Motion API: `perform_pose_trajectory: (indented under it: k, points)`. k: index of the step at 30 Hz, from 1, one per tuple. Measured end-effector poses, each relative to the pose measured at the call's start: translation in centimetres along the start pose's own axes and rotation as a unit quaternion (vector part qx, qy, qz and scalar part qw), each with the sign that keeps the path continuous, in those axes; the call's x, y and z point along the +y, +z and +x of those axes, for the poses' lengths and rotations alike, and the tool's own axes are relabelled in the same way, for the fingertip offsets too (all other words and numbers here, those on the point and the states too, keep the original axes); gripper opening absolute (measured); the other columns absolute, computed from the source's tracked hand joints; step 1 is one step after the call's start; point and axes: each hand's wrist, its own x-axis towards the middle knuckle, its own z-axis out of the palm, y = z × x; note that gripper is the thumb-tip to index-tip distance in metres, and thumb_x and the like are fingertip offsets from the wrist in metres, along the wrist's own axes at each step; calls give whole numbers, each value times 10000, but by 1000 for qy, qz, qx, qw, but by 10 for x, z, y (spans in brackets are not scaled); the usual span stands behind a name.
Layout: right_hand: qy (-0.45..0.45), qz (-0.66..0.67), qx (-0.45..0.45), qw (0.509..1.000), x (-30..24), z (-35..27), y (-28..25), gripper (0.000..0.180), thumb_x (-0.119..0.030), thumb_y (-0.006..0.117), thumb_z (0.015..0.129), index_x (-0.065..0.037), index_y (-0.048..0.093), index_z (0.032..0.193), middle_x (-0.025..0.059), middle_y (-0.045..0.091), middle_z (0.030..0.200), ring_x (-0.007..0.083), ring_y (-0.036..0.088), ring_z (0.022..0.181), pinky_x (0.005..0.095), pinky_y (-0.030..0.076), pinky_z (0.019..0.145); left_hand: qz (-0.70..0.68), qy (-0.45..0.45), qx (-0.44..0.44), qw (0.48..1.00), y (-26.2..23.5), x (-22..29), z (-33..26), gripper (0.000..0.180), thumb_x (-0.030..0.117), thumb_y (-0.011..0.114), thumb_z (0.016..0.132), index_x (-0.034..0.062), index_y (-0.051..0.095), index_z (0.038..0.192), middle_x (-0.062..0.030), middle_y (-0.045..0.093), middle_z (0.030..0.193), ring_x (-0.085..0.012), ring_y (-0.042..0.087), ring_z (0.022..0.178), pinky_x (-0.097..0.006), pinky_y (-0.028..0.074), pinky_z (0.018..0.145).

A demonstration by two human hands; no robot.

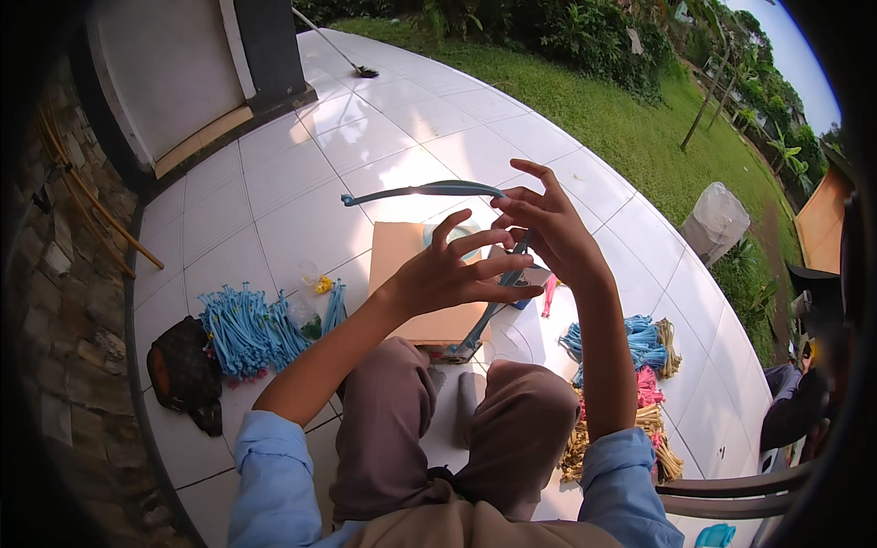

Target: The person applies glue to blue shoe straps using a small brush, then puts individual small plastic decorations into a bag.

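Note:
A long blue band (448,188), which looks like fabric or soft plastic with a knotted tip, is held up before me. One length reaches left from my right hand (553,228); another blue length (484,324) slants down toward my knees. Whether both are one piece is hidden by the fingers. My right hand is closed in a pinch at the upper band's right end, one finger raised. The thumb and index finger of my left hand (434,269) close about the lower length, its other fingers spread. Under them lies a brown cardboard box (397,251).
Bundles of blue bands (245,329) lie at left beside a dark brown bag (185,373). At right are more blue bundles (639,340), pink ones (649,388) and tan ones (656,420). A broom (365,71) rests on the white tiles, beyond which grass (566,110) begins.

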Motion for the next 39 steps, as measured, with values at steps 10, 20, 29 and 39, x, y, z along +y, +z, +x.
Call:
perform_pose_trajectory:
  k: [10,20,29,39]
  points:
    - [-148,-104,66,981,18,-24,-20,571,-107,546,879,-55,256,1367,178,508,1238,244,492,1158,374,388,994,-171,-160,-54,971,-14,-27,62,215,212,647,797,40,519,783,-74,525,769,-236,582,679,-344,503,592]
    - [-211,81,80,971,28,-62,-2,476,-124,462,929,22,300,1352,180,515,1228,311,513,1148,407,427,946,-465,-413,-103,776,-22,45,38,183,203,555,901,21,547,921,-139,609,718,-284,625,659,-354,469,587]
    - [-99,3,118,988,105,-69,2,490,-105,490,930,-39,305,1379,117,427,1320,223,461,1188,338,389,987,-416,-471,38,777,11,62,22,152,103,484,922,-21,567,891,-96,512,793,-170,569,668,-288,445,603]
    - [-110,-6,177,978,77,-67,-2,475,-34,380,921,-13,274,1384,119,588,921,183,634,714,254,517,618,-528,-587,92,607,7,31,21,139,138,601,864,13,604,926,-54,636,850,-129,618,800,-256,506,702]
